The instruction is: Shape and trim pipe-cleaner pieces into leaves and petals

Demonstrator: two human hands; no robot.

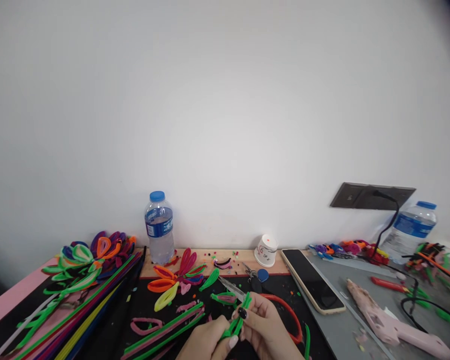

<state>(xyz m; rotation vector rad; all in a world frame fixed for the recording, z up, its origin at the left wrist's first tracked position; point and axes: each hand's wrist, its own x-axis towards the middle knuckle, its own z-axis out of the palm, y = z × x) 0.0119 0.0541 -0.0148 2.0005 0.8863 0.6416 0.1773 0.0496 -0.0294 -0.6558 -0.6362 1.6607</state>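
Low in the middle of the view, my left hand [209,339] and my right hand [265,326] are close together, both closed on a green pipe cleaner [235,326] bent into a narrow loop. My left thumb and index finger pinch its lower end; my right fingers grip it higher up. Behind my right hand lies a pair of scissors, its blade [230,287] pointing up-left and its red handle [293,320] showing to the right. Green and pink pipe cleaners [165,330] lie left of my hands, near a pink loop [145,326]. A green leaf-shaped piece [210,280] sits just beyond.
Finished pipe-cleaner flowers [97,255] and long coloured stems [86,317] fill the left. A water bottle [159,235], a paper cup [266,250] and keys [255,280] stand or lie near the wall. A phone [313,280], a pink glue gun [393,320] and its cable are on the right.
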